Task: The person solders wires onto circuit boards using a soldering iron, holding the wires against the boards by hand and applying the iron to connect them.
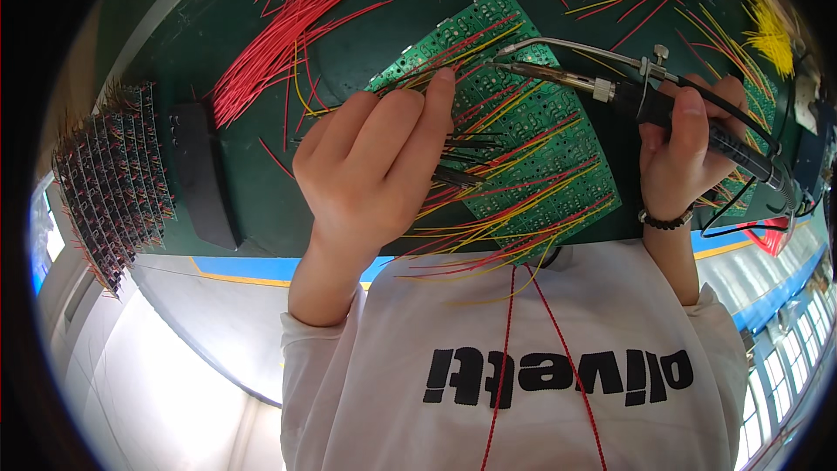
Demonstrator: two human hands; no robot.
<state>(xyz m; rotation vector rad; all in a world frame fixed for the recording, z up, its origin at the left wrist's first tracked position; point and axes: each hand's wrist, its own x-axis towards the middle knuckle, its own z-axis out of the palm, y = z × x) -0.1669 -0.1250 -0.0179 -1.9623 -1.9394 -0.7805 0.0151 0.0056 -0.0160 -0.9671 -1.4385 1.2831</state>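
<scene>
Closest to the person, two thin red cords point(514, 358) hang down over the white shirt point(523, 366), below both hands. Above them the left hand point(375, 166) rests on the near edge of the dark green tabletop point(261, 183), its fingers curled together and the fingertips pressing a few thin wires down against the green circuit board point(514, 122). The right hand point(684, 153), with a dark band on the wrist, is closed around the black handle of a soldering iron point(610, 87), thumb laid along the top; the iron's metal tip reaches toward the left hand and ends over the board just beside those fingertips. A slim curved metal tube runs along above the iron.

The circuit board lies between the two hands, tilted, studded with red and yellow wires point(514, 209) that trail off its near edge toward the person. To the outside of the left hand sits a black block point(205, 174), and further out a stack of boards bristling with pins point(113, 183). Beyond both hands, loose red wires point(305, 17) fan across the tabletop, with a yellow bundle point(772, 30) beyond the right hand.
</scene>
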